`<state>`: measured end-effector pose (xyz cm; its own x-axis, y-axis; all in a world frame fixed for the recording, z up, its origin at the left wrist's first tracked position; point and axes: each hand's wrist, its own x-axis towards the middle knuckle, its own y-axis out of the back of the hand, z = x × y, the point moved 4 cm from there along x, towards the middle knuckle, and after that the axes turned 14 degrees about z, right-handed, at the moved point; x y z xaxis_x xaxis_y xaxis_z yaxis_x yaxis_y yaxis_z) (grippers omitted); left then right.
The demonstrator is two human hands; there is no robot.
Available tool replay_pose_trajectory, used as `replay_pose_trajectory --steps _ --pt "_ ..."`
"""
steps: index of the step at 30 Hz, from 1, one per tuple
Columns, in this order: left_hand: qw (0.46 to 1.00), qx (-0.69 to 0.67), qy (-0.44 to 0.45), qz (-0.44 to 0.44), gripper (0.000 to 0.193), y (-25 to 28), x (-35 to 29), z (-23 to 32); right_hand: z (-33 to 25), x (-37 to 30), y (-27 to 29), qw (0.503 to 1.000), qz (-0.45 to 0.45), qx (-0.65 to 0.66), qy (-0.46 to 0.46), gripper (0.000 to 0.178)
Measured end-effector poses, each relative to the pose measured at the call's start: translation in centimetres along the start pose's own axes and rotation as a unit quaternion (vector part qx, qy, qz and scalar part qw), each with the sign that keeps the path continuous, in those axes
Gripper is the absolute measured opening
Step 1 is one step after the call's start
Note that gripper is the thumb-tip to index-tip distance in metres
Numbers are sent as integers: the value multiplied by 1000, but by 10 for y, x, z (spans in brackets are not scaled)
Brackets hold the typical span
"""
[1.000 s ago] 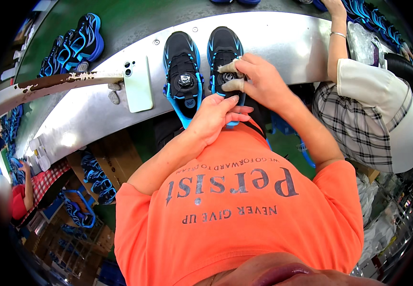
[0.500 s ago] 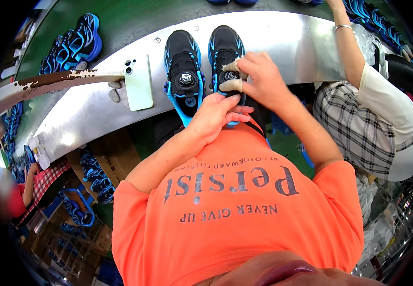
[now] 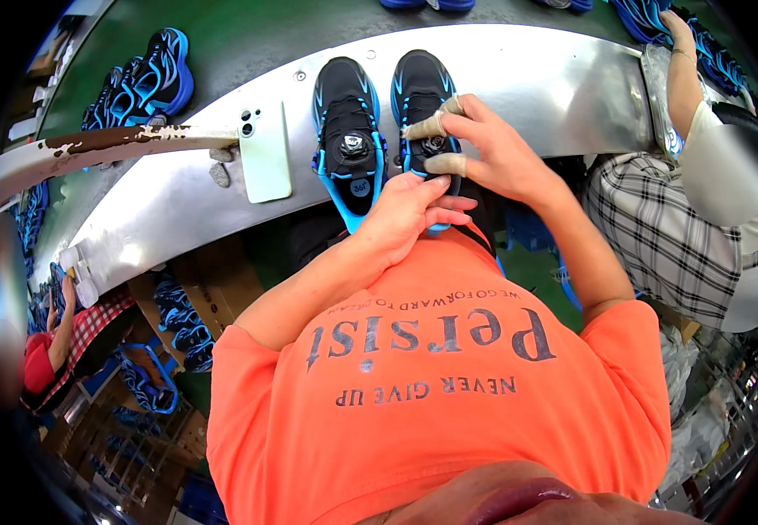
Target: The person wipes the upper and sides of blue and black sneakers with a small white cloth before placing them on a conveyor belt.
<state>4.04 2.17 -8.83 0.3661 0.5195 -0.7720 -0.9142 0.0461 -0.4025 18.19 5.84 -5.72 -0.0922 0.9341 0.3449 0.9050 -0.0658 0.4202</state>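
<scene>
Two black sneakers with blue trim stand side by side on the metal worktop, toes pointing away from me. The left sneaker (image 3: 345, 96) stands untouched, its round lacing dial facing up. On the right sneaker (image 3: 421, 83), my right hand (image 3: 506, 157) has its thumb and index finger, both in beige finger covers, closed about the lacing dial (image 3: 432, 147). My left hand (image 3: 403, 210) grips the same sneaker at its heel opening, thumb near the tongue and other fingers partly curled. Its hold is partly hidden behind the hand.
A pale green phone (image 3: 265, 156) and small stones (image 3: 220, 173) lie left of the sneakers, beside a worn, paint-chipped bar (image 3: 125, 144). More sneakers (image 3: 156, 79) stand on the green surface beyond the metal worktop (image 3: 536, 79). Co-workers are at both sides, the right one in a plaid garment (image 3: 659, 227).
My right index finger has stretched farther across the dial. My left hand keeps its hold. At the right, a co-worker's arm has moved away toward the far row of sneakers.
</scene>
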Motion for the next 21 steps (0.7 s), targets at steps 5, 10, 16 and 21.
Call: replay_pose_trajectory --steps 5,10,16,21 --pt "998 42 20 -42 32 5 4 -3 -5 -5 -10 997 27 -68 -38 23" --pt "861 423 -279 48 23 18 -52 82 16 6 -12 992 -68 1 -105 24" --pt "712 466 -503 151 34 75 -8 81 55 79 -76 995 -55 -61 -52 48" --pt "677 473 -562 39 25 70 -5 87 92 103 -155 966 -214 -125 -71 53"
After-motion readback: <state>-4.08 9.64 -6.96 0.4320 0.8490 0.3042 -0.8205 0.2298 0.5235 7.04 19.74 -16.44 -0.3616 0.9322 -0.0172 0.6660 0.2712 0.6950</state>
